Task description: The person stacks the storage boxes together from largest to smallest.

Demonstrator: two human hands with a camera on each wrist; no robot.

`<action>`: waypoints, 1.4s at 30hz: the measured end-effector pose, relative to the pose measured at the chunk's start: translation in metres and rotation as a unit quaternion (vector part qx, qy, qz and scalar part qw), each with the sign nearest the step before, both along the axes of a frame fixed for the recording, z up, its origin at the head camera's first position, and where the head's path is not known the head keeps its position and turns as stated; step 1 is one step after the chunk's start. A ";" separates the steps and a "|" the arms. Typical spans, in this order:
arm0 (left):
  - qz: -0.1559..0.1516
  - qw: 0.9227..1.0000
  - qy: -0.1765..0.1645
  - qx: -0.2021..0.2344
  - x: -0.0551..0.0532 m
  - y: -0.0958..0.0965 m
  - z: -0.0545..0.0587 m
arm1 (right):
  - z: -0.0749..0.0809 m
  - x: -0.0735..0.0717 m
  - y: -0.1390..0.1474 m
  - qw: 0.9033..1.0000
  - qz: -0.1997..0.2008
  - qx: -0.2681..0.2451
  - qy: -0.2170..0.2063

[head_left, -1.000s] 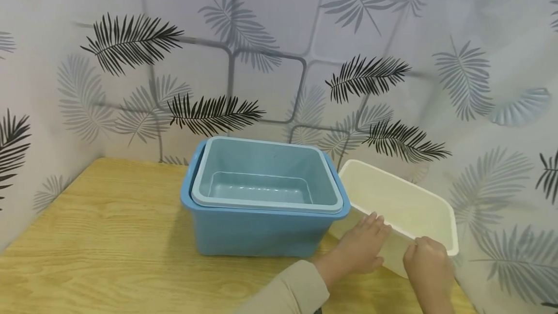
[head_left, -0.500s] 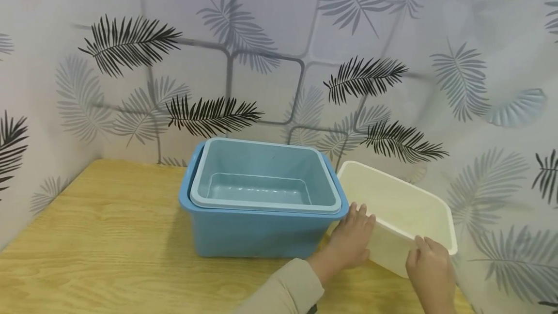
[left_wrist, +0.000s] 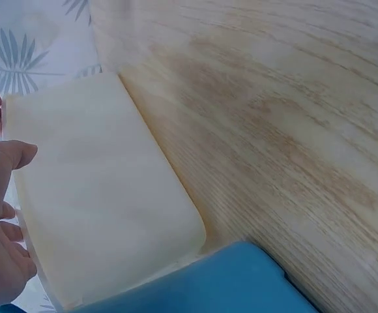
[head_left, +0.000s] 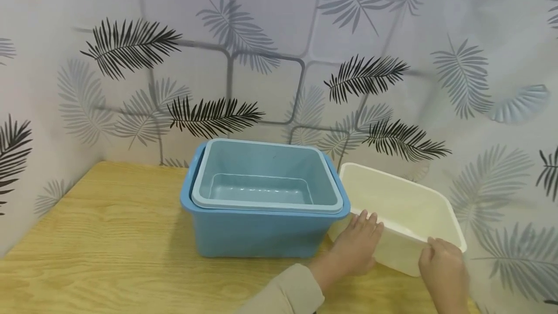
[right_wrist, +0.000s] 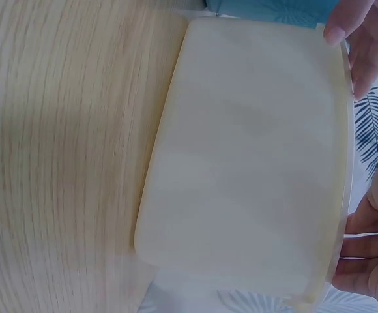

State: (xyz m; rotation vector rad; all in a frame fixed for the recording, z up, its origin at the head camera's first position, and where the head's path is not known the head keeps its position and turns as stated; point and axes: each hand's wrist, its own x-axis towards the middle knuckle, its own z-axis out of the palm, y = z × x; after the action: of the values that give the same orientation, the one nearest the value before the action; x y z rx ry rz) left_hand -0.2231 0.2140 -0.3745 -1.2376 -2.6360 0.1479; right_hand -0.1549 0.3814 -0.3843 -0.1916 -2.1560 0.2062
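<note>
A cream plastic bin (head_left: 396, 251) stands on the wooden table at the right, its open top facing up. My left hand (head_left: 358, 246) is at its near rim, left of the middle, with fingers over the edge and thumb on the outer wall, as the left wrist view shows the thumb (left_wrist: 25, 154). Farther right along that rim, my right hand (head_left: 444, 270) grips with curled fingers (right_wrist: 365, 246). Just left of the cream bin sits a blue bin (head_left: 261, 234), with a paler blue bin (head_left: 266, 159) nested inside it.
The wooden table (head_left: 109, 236) runs out to the left and front. A grey-white cloth with leaf prints (head_left: 270, 91) hangs behind the bins and along both sides. The cream bin's left end lies close behind the blue bin's right corner.
The cream bin has shifted slightly to the right, and my right hand has moved with it. My left hand slid left along the rim, then came back a little. The blue bins stayed put.
</note>
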 end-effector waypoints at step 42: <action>-0.045 0.980 0.187 0.046 -0.013 -0.006 0.005 | -0.010 0.005 0.073 0.985 0.124 0.117 0.001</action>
State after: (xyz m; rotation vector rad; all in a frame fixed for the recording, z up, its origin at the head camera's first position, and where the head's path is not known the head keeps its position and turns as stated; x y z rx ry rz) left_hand -0.2365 0.2084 -0.3699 -1.1656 -2.2385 0.2173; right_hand -0.1501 0.4546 -0.3938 0.2138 -2.1784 0.0928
